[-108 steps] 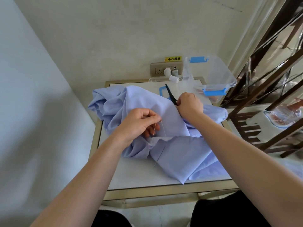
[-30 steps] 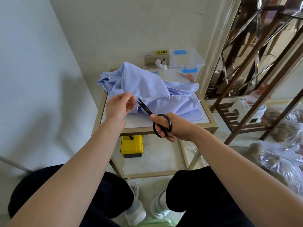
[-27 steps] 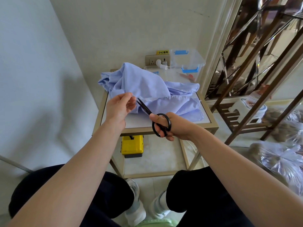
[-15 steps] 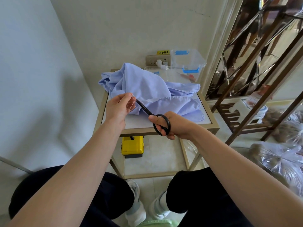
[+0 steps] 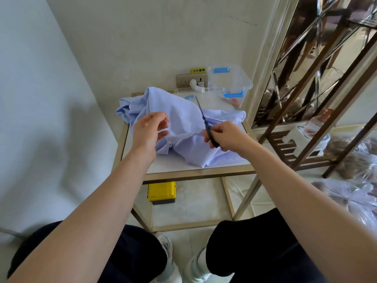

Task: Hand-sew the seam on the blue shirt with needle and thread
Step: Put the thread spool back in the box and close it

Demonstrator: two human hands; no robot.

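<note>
Head view. A blue shirt [image 5: 183, 123] lies crumpled on the white top of a gold-framed desk [image 5: 193, 174], bunched highest at the far left corner and spreading toward the near right edge.

The left hand [image 5: 150, 133] is raised over the near left part of the shirt, palm turned toward the right. Its fingers [image 5: 162, 136] are curled, and a fine white thread [image 5: 164, 130] lies across the fingertips, held there. The needle cannot be made out.

The right hand [image 5: 226, 136] is over the middle of the shirt, and its curled fingers [image 5: 216, 131] grip the handles of black scissors [image 5: 205, 121]. The handles are mostly hidden inside the hand. The blades lie together and point up and away, toward the far edge of the desk.

At the far right corner of the desk stands a clear plastic box [image 5: 230, 82] with blue latches. A wall socket [image 5: 184, 81] with a yellow label [image 5: 197, 70] above it sits just behind the desk, with small white cylindrical items [image 5: 196, 86] in front of it.

On the floor below the desk top is a yellow case [image 5: 162, 193]. A brown metal rack [image 5: 306, 127] stands to the right of the desk, with clear plastic bags [image 5: 355, 195] near its foot. The person's knees, in dark trousers, fill the lower edge.
</note>
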